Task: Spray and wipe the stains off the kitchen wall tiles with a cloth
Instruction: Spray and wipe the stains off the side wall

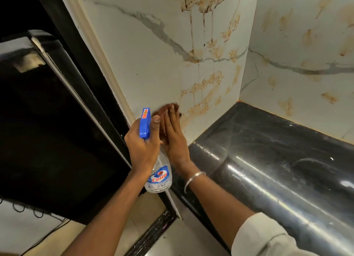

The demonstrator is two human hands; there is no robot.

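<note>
Wiping: right grip, fingers flat, presses cloth on wall tiles by the left end of the counter; left grip clasps spray bottle. Next, probably sweep over the stains.

— Hands?
— Two: left hand, right hand.
— Held or pressed?
— One spray bottle in the left, one cloth under the right.
— Else?
— One bangle behind the right hand, one countertop to its right.
</note>
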